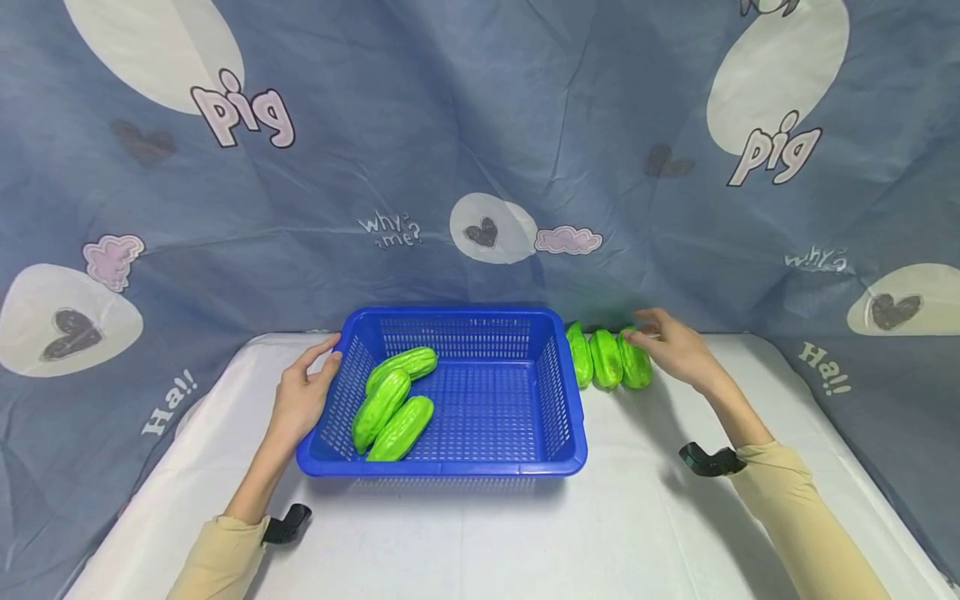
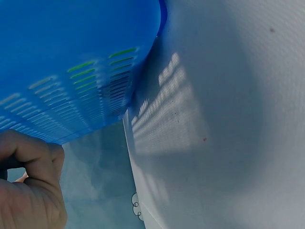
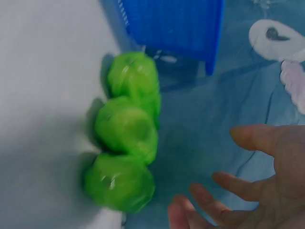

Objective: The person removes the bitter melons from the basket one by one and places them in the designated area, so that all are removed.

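Observation:
A blue plastic basket (image 1: 480,468) with slotted walls stands in the middle of the table, with three green bitter melons (image 1: 378,410) lying at its left side. Fingertips of my left hand (image 1: 300,396) touch the basket's left rim, thumb nearer me. In the left wrist view, this hand (image 2: 33,183) shows bent knuckles close to the slotted wall. My right hand (image 1: 678,350) hovers over the rightmost of three more bitter melons (image 1: 606,358) standing side by side right of the basket. In the right wrist view, its fingers (image 3: 238,186) are spread, with nothing between them and the thumb.
A white cloth (image 1: 465,542) covers the table. Close behind it hangs a blue printed curtain (image 1: 322,192), which also runs along both sides. The outside row of melons sits near the table's back edge, right against the basket's right wall.

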The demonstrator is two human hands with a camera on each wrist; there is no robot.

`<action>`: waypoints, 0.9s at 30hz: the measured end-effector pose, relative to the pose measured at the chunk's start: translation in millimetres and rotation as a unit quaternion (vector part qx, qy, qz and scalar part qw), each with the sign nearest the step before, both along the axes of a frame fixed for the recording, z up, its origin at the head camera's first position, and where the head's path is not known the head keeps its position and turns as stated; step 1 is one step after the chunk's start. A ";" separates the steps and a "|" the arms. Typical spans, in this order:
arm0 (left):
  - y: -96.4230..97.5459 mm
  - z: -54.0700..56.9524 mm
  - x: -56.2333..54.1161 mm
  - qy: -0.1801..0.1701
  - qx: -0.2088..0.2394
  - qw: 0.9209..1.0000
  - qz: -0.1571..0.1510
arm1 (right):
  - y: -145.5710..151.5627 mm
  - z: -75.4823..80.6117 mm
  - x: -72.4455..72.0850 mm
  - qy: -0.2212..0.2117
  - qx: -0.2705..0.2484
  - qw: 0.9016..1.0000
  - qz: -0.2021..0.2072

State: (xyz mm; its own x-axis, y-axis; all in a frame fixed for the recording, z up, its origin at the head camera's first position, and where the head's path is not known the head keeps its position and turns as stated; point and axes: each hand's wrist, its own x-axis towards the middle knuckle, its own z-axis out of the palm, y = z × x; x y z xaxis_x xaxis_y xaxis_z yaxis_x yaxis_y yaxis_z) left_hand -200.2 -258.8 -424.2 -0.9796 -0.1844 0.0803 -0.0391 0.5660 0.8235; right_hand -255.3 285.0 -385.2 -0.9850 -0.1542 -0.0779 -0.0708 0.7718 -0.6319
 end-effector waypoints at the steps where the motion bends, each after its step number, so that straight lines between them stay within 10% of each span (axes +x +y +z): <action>1: 0.0 -0.1 0.1 0.000 0.000 1.000 0.000 | -2.7 2.2 0.8 0.002 -0.003 1.000 0.003; 27: -0.4 0.4 -0.6 0.002 0.009 1.000 -0.002 | -64.9 45.6 17.2 -0.035 -0.130 0.987 0.091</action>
